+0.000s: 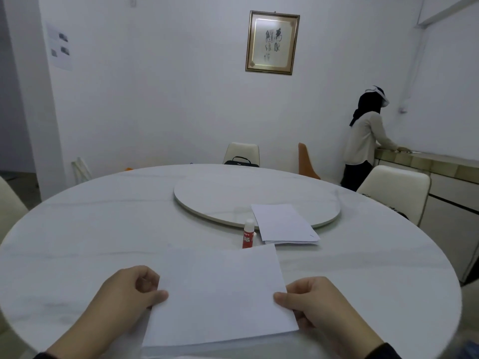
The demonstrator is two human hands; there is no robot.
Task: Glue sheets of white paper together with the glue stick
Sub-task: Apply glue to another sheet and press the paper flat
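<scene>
Both hands pinch one sheet of paper [220, 294], thumbs on top: the left hand [129, 294] at its nine o'clock edge, the right hand [313, 304] at three o'clock. At twelve o'clock stands the glue stick [248, 234], just beside a stack of paper [282, 224] on the round table [77, 242].

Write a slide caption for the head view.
Both hands hold a paper sheet; glue stick stands behind.

Framed calligraphy [272, 42] on wall, person [365, 141] at counter [440, 164], rt.
</scene>
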